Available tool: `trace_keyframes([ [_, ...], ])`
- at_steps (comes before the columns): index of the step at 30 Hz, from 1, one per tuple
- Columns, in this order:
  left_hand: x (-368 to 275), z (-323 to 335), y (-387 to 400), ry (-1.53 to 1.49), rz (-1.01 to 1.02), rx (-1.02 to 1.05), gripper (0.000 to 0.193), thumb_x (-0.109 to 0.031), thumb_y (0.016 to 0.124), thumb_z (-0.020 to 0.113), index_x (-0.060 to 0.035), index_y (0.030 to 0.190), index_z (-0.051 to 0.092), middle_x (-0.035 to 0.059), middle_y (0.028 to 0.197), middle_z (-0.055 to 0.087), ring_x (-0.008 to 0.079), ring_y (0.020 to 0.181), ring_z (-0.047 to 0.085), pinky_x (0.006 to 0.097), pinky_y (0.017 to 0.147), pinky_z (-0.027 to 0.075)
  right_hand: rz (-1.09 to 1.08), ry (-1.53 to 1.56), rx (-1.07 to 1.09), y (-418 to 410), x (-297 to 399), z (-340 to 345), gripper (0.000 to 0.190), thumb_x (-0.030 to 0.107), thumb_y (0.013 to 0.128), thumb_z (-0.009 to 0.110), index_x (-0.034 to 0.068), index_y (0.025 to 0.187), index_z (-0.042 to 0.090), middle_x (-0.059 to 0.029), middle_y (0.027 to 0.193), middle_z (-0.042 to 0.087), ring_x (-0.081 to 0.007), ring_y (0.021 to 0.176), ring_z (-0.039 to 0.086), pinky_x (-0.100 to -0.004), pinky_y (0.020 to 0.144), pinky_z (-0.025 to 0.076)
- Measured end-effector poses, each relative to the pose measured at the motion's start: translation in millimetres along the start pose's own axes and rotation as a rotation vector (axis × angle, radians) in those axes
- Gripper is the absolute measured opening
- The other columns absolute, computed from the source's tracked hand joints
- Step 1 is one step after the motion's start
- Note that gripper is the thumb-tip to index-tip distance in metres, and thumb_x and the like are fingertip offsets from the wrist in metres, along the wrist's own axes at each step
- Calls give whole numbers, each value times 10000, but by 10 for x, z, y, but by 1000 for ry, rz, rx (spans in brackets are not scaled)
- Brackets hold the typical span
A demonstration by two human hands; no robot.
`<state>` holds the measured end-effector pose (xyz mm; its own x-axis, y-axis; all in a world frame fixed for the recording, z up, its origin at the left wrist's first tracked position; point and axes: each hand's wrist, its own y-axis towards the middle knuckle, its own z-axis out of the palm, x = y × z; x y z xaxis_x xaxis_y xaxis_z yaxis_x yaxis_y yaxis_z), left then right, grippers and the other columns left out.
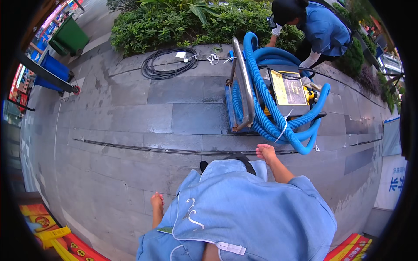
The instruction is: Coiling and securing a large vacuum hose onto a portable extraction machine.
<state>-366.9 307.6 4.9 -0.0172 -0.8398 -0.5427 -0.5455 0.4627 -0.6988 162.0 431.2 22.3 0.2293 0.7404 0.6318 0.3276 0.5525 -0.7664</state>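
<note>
My right hand [266, 152] hangs in front of my body with its fingers curled, and nothing shows in it. Just beyond it is a coil of blue corrugated hose [281, 120], apart from the hand. The hose is draped over a machine [289, 86] with a yellow-labelled panel and a bent metal handle [249, 98]. A white tie [283, 129] binds some of the hose. My left hand [157, 200] hangs low beside my blue shirt [248, 208], fingers curled, over the grey paving. No object is visible in it.
Another person [326, 31] in blue bends over the machine's far side, one hand near it. A coiled black cable [153, 70] with a white box [181, 56] lies by the shrubs [156, 29]. Green [70, 36] and blue [52, 71] wheeled bins stand left. A narrow drain slot [147, 149] crosses the paving.
</note>
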Motion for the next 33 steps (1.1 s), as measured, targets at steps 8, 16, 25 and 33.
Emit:
trace_keyframes([
  [8,-610,51,423,-106,-129,53,317,-324,874,408,-91,675,487,-4,496,415,94,392,354,237,354,291,-32,-54,10,8,422,408,174,58,811,489,38,970,555,-65,792,603,-118,640,571,-232,552,489],
  [16,-1920,562,1017,23,68,183,324,-338,867,424,-82,683,496,3,502,437,92,394,365,238,365,318,104,81,-112,495,646,602,128,41,800,495,42,893,583,-63,750,601,-131,614,568,-274,545,482],
  [25,-3287,746,1623,46,111,155,330,-331,862,431,-82,658,503,-5,476,425,95,388,373,238,355,319,164,240,-173,666,654,629,85,47,762,537,26,816,600,-58,718,606,-139,547,565,-272,476,466],
  [33,-4343,1054,2094,262,163,273,325,-330,863,427,-83,667,506,-7,482,434,89,381,371,235,344,310,296,521,-498,423,742,667,160,55,784,499,37,933,553,-68,712,586,-152,556,563,-284,476,490],
])
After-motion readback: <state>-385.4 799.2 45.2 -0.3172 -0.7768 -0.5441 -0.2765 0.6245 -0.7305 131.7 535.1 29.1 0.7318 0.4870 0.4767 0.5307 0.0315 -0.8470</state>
